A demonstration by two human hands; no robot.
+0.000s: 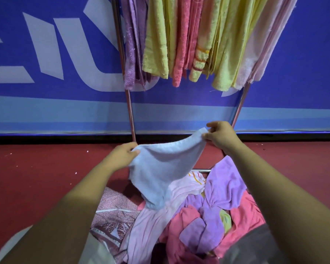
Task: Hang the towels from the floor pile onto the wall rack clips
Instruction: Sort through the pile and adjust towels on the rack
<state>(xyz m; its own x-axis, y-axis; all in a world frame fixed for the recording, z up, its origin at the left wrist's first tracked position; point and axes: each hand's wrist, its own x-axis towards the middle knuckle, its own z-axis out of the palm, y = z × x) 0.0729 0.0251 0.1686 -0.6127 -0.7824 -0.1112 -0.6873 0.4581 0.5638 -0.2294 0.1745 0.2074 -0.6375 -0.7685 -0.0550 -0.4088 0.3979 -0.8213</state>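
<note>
L hand [122,156], R hand [220,137] each pinch pale-blue terry towel [164,168] by top corners; tail looks on mixed-colour towel pile [208,216], may snag.

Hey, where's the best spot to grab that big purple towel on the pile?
Probably its raised upper fold, pinched from above: the purple towel lies uppermost there, while its lower end is bunched against the pink towel.
</note>
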